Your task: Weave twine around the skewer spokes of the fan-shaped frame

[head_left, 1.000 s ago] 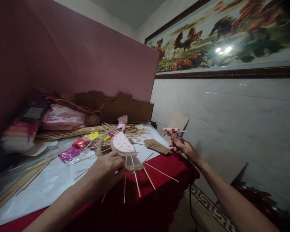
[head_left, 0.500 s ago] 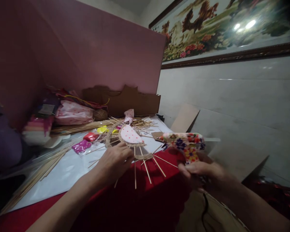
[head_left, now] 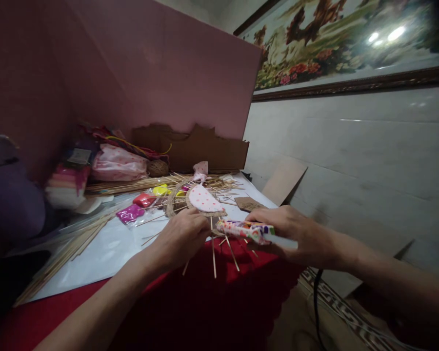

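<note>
My right hand (head_left: 283,226) is closed around a flower-patterned hot glue gun (head_left: 247,231), a pale glue stick jutting from its rear. The nozzle end points left, close to the lower rim of a round craft piece. That piece joins thin wooden sticks (head_left: 214,256) fanning outward, twine-wrapped rings (head_left: 171,204) and a half-round of pink polka-dot fabric (head_left: 205,199), with a fabric bow (head_left: 200,170) at its top. Gripping the piece's lower left edge is my left hand (head_left: 186,231), fingers bent; the fingertips are partly hidden.
Packets of red (head_left: 144,200) and purple clay (head_left: 130,213) lie on the white sheet (head_left: 106,263). Stick bundles (head_left: 76,239), a twine ball (head_left: 157,168) and pink fabric (head_left: 119,163) sit left and behind. A cardboard scrap (head_left: 249,204) lies right. Red cloth (head_left: 205,302) covers the front edge.
The glue gun in my right hand has moved left and turned, bringing its nozzle to the craft piece's lower rim. My left hand keeps its hold. The view has shifted slightly.
</note>
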The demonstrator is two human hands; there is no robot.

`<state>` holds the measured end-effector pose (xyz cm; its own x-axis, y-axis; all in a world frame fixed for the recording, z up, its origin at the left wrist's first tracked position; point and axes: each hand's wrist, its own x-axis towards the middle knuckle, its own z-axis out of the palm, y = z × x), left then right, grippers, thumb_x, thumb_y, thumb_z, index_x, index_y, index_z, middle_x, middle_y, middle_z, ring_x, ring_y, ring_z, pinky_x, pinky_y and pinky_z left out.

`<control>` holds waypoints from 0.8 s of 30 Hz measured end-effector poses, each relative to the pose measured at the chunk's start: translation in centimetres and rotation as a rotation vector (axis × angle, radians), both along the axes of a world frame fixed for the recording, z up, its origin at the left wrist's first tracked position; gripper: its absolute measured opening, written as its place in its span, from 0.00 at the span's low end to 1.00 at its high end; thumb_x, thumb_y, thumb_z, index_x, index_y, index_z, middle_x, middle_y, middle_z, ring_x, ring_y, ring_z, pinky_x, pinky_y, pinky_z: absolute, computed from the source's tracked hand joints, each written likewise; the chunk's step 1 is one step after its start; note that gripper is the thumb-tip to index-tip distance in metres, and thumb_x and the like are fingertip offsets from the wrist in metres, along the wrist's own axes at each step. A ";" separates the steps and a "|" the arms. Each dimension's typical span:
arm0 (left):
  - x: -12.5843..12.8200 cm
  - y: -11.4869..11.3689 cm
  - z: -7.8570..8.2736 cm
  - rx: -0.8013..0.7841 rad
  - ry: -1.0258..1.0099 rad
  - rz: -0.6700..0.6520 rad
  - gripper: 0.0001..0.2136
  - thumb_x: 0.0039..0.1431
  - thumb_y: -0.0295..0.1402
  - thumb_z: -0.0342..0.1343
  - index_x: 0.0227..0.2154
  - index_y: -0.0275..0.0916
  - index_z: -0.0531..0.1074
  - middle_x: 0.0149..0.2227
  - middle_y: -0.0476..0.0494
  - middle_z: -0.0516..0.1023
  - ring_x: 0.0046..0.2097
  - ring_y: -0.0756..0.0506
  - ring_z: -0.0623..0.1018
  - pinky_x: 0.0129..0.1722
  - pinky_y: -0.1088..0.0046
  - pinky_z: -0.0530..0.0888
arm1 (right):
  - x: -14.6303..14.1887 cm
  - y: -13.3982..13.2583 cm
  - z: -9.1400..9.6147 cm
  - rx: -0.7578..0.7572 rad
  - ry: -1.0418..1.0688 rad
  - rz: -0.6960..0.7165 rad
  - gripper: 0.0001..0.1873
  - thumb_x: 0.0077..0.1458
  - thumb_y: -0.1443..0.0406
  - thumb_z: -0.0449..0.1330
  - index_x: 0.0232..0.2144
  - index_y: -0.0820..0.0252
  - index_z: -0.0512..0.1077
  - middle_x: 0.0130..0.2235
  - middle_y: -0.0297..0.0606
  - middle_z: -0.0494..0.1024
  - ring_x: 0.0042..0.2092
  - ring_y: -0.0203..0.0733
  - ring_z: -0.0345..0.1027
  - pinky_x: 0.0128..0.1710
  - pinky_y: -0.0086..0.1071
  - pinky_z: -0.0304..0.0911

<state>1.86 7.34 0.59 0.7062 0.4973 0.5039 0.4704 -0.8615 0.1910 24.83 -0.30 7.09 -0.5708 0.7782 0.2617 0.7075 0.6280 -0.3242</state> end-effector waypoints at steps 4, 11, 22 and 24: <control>0.0 -0.1 0.1 0.014 0.006 -0.001 0.08 0.56 0.24 0.48 0.26 0.36 0.71 0.30 0.44 0.73 0.36 0.46 0.71 0.36 0.68 0.68 | -0.2 0.1 -0.4 0.153 -0.256 0.070 0.10 0.55 0.64 0.51 0.37 0.60 0.69 0.31 0.40 0.75 0.31 0.38 0.66 0.29 0.29 0.55; 0.1 -0.2 -0.4 0.028 0.047 0.006 0.08 0.56 0.23 0.49 0.24 0.35 0.70 0.28 0.44 0.74 0.35 0.46 0.70 0.35 0.69 0.68 | 0.1 0.1 -1.4 0.277 -0.485 0.113 0.11 0.52 0.66 0.51 0.38 0.62 0.68 0.30 0.43 0.75 0.29 0.41 0.66 0.26 0.32 0.52; 0.4 -0.7 -0.4 0.012 0.054 0.002 0.07 0.55 0.23 0.50 0.25 0.36 0.72 0.30 0.43 0.76 0.37 0.45 0.72 0.38 0.66 0.69 | -0.1 0.7 -2.7 0.369 -0.561 0.159 0.08 0.55 0.67 0.49 0.32 0.62 0.68 0.27 0.42 0.73 0.26 0.39 0.63 0.23 0.32 0.49; 0.4 -0.7 -0.4 0.002 0.042 -0.007 0.07 0.55 0.23 0.50 0.26 0.35 0.72 0.31 0.42 0.77 0.38 0.45 0.73 0.39 0.66 0.69 | -0.2 0.7 -2.8 0.399 -0.557 0.164 0.09 0.55 0.68 0.48 0.32 0.62 0.68 0.27 0.42 0.72 0.25 0.39 0.63 0.23 0.32 0.48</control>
